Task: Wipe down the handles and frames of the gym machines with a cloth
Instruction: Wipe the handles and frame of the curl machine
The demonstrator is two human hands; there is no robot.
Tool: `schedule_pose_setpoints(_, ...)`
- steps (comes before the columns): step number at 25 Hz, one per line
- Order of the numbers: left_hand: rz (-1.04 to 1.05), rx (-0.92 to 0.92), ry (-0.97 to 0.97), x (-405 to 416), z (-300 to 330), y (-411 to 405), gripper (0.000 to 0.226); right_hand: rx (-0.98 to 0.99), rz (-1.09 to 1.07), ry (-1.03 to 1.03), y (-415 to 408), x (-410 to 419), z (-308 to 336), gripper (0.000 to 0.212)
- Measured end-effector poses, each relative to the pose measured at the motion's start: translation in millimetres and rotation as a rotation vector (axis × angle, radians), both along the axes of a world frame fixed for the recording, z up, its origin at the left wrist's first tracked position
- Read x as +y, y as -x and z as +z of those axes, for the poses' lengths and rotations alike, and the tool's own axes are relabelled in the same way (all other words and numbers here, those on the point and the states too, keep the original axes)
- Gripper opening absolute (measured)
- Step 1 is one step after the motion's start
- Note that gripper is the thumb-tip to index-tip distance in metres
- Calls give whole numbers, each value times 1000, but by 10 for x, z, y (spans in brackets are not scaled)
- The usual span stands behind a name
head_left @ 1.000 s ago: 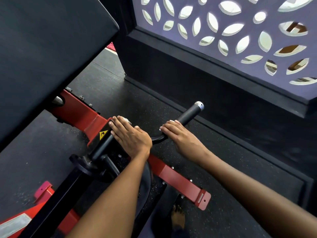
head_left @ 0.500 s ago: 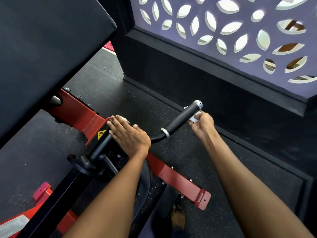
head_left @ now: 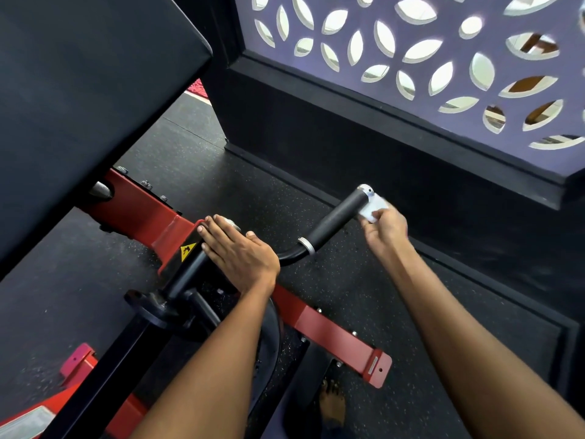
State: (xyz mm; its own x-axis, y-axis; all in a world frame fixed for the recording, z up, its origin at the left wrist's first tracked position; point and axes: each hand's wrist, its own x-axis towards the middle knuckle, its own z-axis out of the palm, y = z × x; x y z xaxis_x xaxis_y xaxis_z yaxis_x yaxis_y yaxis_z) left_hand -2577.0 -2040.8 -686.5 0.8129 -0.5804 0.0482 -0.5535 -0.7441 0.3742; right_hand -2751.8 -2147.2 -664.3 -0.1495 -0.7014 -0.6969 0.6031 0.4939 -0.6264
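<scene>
The right hand pinches a white cloth against the far end of the black handle, just below its silver cap. The left hand lies flat, fingers straight, on the black arm where it meets the red frame. The handle angles up to the right above the black floor.

L hand flat, fingers straight; R hand pinching.
</scene>
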Motion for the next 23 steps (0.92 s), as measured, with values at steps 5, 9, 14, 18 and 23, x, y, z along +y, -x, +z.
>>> schedule_pose_setpoints(5,3,5,6,5,-10,-2,63,1182,921,1018,-171,610,-269,53)
schedule_pose_setpoints(9,12,-2,-3,12,-6,-11,63,1317,1338,1653,62,698,-344,47)
schedule_pose_setpoints(14,7,-1,-5,9,10,-3,63,1565,1053,983,261,246,-264,65)
schedule_pose_setpoints(18,3,0,-4,8,12,-2,63,1473,1464,1376,-46,168,-25,40)
schedule_pose_setpoints(23,-1,1,2,12,26,6,63,1555,1673,431,-491,-169,387,23)
